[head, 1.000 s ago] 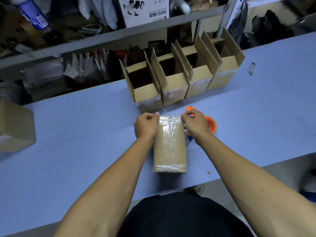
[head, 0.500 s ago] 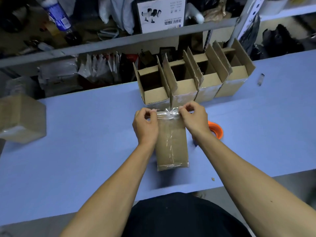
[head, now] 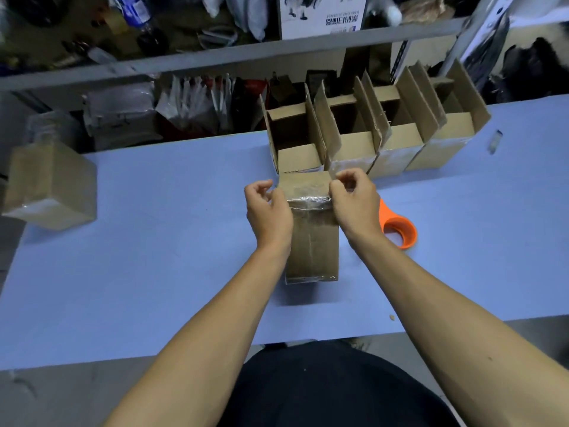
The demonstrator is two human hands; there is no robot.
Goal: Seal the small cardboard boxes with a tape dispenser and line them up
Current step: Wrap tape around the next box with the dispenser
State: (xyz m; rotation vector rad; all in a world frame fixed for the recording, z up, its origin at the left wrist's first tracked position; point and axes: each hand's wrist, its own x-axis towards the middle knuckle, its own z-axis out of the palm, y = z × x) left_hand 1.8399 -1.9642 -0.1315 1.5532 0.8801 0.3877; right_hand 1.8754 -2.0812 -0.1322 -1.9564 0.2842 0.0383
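**Tape end at the far edge: risk notes**

Head view. The box (head: 312, 241) lies on the blue table (head: 154, 241), its far end just short of the row of open boxes (head: 369, 140). I see both hands at that far end. The left hand (head: 268, 211) rests against the left side, fingers loosely curled, holding nothing I can make out. The right hand (head: 354, 201) has its fingers curled at the right corner; whether they pinch the tape (head: 309, 200) I cannot tell. The tape dispenser (head: 397, 229) sits just beside the right wrist.

Risks, as I judge them: the crinkled tape may fold on itself and leave the seam loose; a wrist sweep could knock the dispenser; pushing the box forward could shove the nearest open box out of line.
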